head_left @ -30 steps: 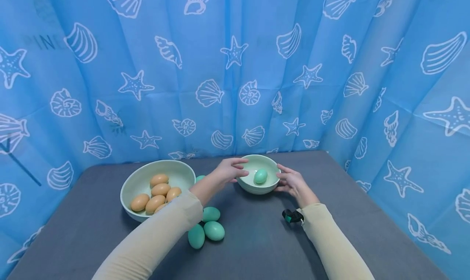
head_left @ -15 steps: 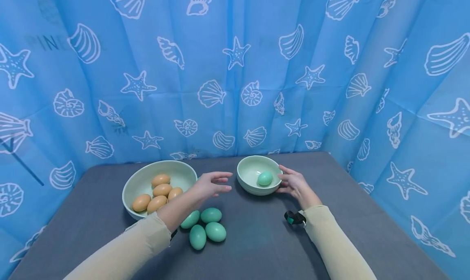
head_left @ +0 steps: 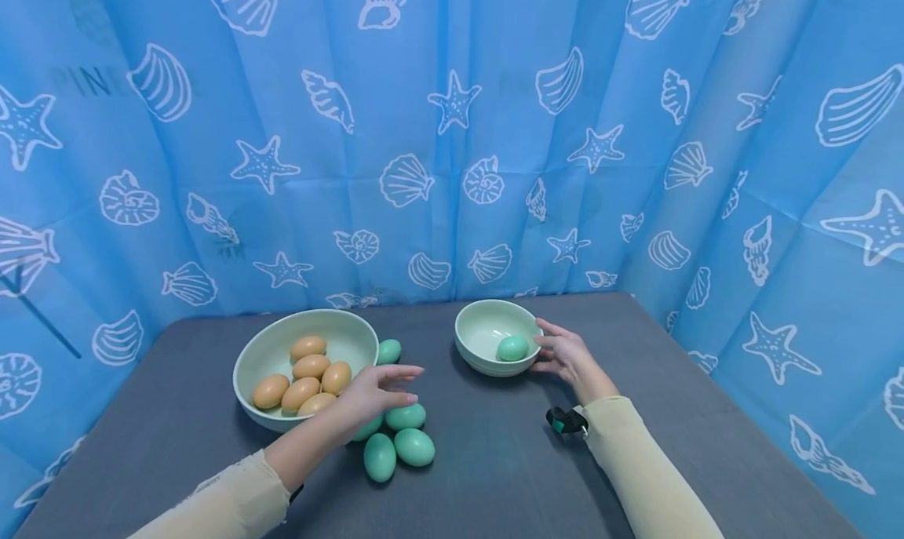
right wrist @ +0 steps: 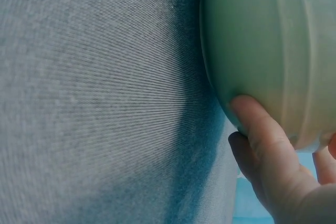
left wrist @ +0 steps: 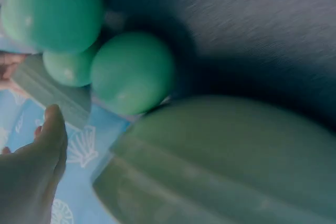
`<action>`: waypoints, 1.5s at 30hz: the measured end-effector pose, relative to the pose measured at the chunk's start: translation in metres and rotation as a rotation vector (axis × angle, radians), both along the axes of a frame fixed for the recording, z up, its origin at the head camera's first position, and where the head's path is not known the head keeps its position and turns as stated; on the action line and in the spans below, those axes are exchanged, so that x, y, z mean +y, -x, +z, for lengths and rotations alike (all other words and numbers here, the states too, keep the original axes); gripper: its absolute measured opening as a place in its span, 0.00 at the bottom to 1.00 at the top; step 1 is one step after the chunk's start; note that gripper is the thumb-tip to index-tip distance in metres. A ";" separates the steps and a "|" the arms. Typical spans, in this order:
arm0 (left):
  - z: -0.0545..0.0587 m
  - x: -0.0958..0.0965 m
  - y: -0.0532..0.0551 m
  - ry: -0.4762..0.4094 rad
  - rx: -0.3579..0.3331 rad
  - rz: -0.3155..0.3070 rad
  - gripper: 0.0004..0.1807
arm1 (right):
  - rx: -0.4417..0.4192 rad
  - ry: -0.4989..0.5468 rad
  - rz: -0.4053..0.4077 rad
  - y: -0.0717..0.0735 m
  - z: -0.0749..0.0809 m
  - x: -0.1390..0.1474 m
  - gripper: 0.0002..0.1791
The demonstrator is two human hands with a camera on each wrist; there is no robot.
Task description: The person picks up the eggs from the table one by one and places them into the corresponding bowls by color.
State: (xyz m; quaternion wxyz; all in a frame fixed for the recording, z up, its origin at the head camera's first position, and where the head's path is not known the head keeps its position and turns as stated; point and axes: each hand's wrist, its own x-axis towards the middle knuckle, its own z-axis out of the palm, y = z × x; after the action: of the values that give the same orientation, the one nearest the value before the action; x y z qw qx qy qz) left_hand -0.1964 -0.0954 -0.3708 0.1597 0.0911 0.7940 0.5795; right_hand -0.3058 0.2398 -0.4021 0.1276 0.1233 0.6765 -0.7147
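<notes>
Nearest green egg (head_left: 380, 457): on table (head_left: 487, 476), 6 o'clock from left hand (head_left: 370, 391), long axis 12-to-6; left hand nearer than right. Left fingers loosely extended, nothing held. Right hand (head_left: 567, 357): fingers curved round small bowl (head_left: 483, 327) at its 3 o'clock; egg inside (head_left: 512, 348). Farthest loose egg (head_left: 389, 351): 1 o'clock from left hand.

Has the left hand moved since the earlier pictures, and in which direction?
Yes. Judged against the small bowl in the head view, the left hand has moved to the left and nearer to the camera.
</notes>
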 end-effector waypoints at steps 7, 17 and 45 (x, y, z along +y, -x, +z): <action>-0.012 -0.013 -0.008 0.032 0.101 -0.090 0.24 | -0.005 0.019 -0.012 0.000 0.000 -0.001 0.32; -0.031 -0.013 0.000 0.173 0.245 -0.134 0.24 | -0.001 0.026 -0.007 0.000 0.000 0.000 0.32; -0.048 0.003 0.019 0.507 0.314 -0.198 0.25 | -0.001 0.013 -0.030 -0.001 -0.002 -0.001 0.31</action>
State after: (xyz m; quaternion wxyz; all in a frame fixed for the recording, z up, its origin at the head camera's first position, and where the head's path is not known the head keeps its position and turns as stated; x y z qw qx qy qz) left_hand -0.2157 -0.0926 -0.4186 0.1082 0.2136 0.9154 0.3236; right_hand -0.3050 0.2385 -0.4037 0.1179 0.1329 0.6699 -0.7209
